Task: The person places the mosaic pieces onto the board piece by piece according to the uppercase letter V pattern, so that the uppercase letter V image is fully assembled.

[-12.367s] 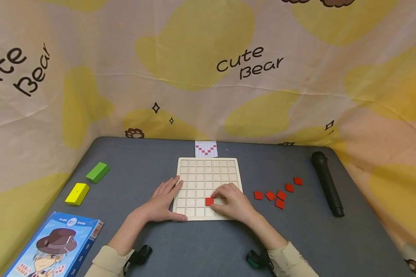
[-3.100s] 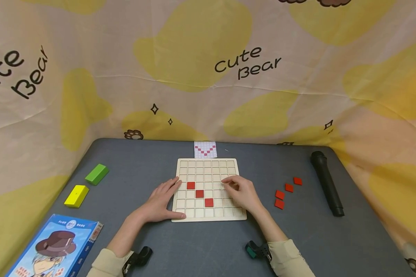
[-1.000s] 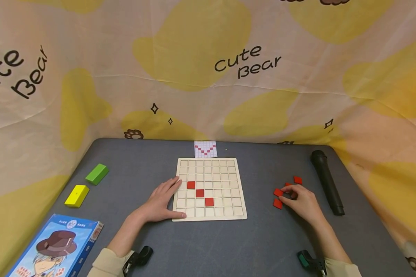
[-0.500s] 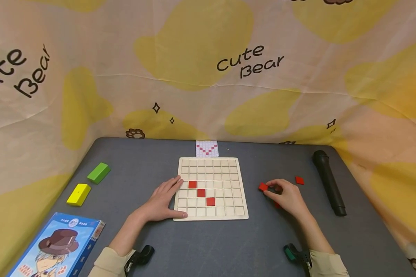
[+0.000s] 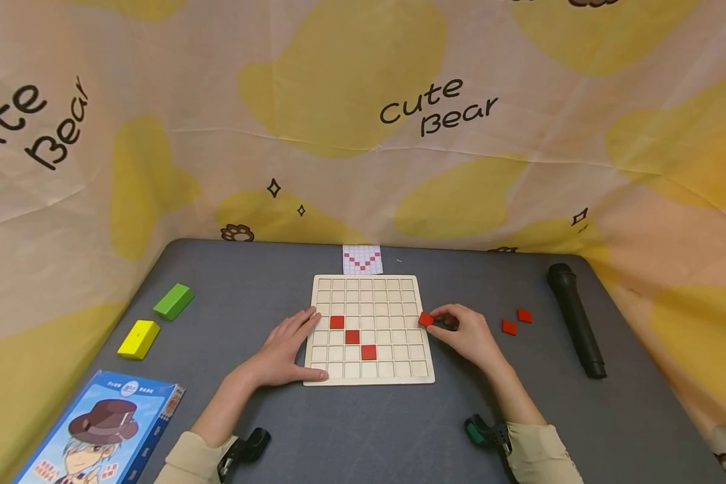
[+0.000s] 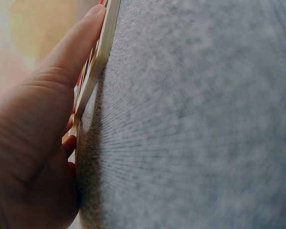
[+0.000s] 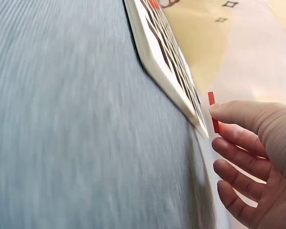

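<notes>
A pale square grid board (image 5: pixel 399 373) lies mid-table. Three red tiles sit in its cells in a descending diagonal, the lowest being a red tile (image 5: pixel 368 352). My left hand (image 5: pixel 281 349) rests along the board's left side, fingers straight; in the left wrist view its thumb (image 6: pixel 74 52) lies along the board's edge. At the right edge of the board, my right hand (image 5: pixel 468 336) pinches a red square tile (image 5: pixel 425 319) between thumb and fingertips. Seen edge-on in the right wrist view, that thin tile (image 7: pixel 216 125) is raised above the board, with the other fingers loosely spread.
Two loose red tiles (image 5: pixel 509 327) lie to the right. Beyond them is a black microphone (image 5: pixel 577 321). Behind the board lies a pattern card (image 5: pixel 363 259) with a V of red squares. A green block (image 5: pixel 174 301), yellow block (image 5: pixel 138 339) and blue box (image 5: pixel 103 423) occupy the left side.
Over the earlier frames, the board went from one red tile to three. In the last second, my right hand picked up a tile and carried it left to the board's edge. My left hand stayed put.
</notes>
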`<state>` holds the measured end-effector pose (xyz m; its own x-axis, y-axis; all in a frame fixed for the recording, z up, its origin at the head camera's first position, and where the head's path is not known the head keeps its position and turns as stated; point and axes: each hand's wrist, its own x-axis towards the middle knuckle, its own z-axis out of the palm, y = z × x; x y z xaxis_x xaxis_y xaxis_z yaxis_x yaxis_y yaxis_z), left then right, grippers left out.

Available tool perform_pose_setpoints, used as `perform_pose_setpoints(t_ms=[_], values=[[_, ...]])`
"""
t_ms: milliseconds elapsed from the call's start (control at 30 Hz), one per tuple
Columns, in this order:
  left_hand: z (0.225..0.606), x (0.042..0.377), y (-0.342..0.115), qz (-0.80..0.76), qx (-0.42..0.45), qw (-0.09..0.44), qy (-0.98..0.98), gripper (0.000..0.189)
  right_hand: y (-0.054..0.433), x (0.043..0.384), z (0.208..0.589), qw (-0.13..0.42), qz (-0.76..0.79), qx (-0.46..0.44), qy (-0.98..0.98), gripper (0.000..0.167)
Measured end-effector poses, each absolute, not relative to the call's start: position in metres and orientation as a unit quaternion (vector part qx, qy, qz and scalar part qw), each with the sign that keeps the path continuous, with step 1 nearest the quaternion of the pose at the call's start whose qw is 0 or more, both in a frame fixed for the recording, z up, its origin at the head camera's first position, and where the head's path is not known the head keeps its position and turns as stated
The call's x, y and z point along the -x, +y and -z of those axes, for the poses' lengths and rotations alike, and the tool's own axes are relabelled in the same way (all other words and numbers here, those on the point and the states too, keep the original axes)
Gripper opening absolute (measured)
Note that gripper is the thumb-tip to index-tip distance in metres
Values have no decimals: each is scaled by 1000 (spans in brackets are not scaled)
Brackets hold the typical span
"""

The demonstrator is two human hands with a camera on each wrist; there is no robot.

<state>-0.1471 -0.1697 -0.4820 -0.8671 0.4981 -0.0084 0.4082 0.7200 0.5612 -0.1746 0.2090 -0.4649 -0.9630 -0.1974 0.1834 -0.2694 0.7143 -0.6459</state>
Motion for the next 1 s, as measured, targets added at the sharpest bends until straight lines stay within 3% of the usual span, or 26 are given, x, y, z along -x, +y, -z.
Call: perform_pose_setpoints(t_ms=[700,1000], values=[[480,146,-170,-297,-244,78,920,108,133,190,469,49,-382,-184,-904,19],[480,146,-168,-305,-226,83,922,116,104,196,468,32,-379,-207,-902,19]])
